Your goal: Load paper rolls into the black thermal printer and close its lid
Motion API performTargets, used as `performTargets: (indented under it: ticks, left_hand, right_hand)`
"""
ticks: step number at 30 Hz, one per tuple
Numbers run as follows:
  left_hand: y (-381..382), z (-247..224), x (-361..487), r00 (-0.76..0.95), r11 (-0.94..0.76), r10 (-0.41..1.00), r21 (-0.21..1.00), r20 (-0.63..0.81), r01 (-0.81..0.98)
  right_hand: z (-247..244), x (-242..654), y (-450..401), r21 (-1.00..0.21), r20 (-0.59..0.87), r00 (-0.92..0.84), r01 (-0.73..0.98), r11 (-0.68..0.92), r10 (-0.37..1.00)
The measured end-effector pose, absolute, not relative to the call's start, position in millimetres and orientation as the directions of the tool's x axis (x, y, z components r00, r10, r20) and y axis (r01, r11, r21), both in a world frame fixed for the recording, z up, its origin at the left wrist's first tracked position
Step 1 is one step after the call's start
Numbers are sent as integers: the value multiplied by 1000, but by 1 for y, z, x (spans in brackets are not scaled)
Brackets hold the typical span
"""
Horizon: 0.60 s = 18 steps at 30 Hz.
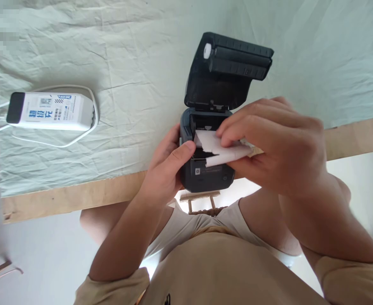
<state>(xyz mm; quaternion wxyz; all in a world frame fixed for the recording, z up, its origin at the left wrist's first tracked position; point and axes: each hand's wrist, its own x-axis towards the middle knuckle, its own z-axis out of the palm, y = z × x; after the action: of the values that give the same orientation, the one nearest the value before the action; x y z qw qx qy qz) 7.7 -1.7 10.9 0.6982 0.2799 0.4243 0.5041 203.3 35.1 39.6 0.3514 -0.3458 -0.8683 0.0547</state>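
In the head view, the left hand [170,163] grips the dark printer [207,180] by its left side, the thumb on the rim of the bay and the fingers behind the body. The printer is at the near edge of the table, partly over its bare wooden strip [73,191], with its lid [220,80] swung open on the far side. Inside the lid lies a dark roller [237,61] with a white knob [207,51] at its left end. The right hand [269,144] comes over from the right and pinches the white paper [213,144] between the thumb below and the fingers above. The paper sits over the open bay, its left end reaching in near the left thumb; its edges look ragged, and it seems to be folded or in two layers, though the fingers hide too much to be sure. A pale green cloth [135,76] with many creases covers the table beyond the wooden strip. On it, well to the left of the printer, lies a white power strip [51,111] with a black end and blue print, its white cord [96,110] looped around it. Below the printer, past the table edge, part of a wooden stool [202,199] shows between the person's legs.
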Motion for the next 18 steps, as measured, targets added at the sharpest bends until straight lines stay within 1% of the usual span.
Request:
performTargets:
  ticks: [5, 7, 8, 9, 10, 11, 13, 14, 16, 18]
  left_hand:
    - [-3, 9, 5, 159, 313, 950, 810, -270, -496]
    - [-4, 7, 2, 186, 304, 952, 834, -244, -461]
    - [-5, 6, 0, 205, 331, 942, 850, -268, -411]
    - [-5, 5, -1, 187, 312, 948, 872, -259, -377]
    - [-5, 4, -2, 197, 326, 942, 884, -273, -334]
    - [-5, 4, -3, 171, 330, 942, 895, -290, -299]
    - [-5, 3, -4, 155, 340, 939, 901, -308, -268]
    - [-5, 3, -4, 152, 339, 939, 903, -309, -264]
    - [-5, 2, -4, 161, 332, 941, 905, -298, -264]
    - [-5, 1, -5, 167, 325, 943, 907, -289, -269]
  right_hand:
    - [37, 203, 29, -362, 527, -626, 447, 818, 575]
    - [37, 203, 28, -393, 503, -651, 414, 821, 569]
    - [37, 203, 28, -407, 511, -647, 398, 822, 566]
    - [38, 204, 29, -420, 531, -629, 386, 821, 568]
    - [39, 206, 30, -428, 572, -594, 372, 824, 565]
    - [40, 207, 32, -432, 618, -539, 376, 820, 572]
    - [41, 211, 36, -419, 695, -375, 481, 770, 613]
    - [40, 213, 39, -414, 708, -295, 562, 716, 642]
    - [40, 215, 44, -403, 695, -215, 675, 619, 686]
    - [42, 218, 47, -436, 654, -223, 669, 602, 723]
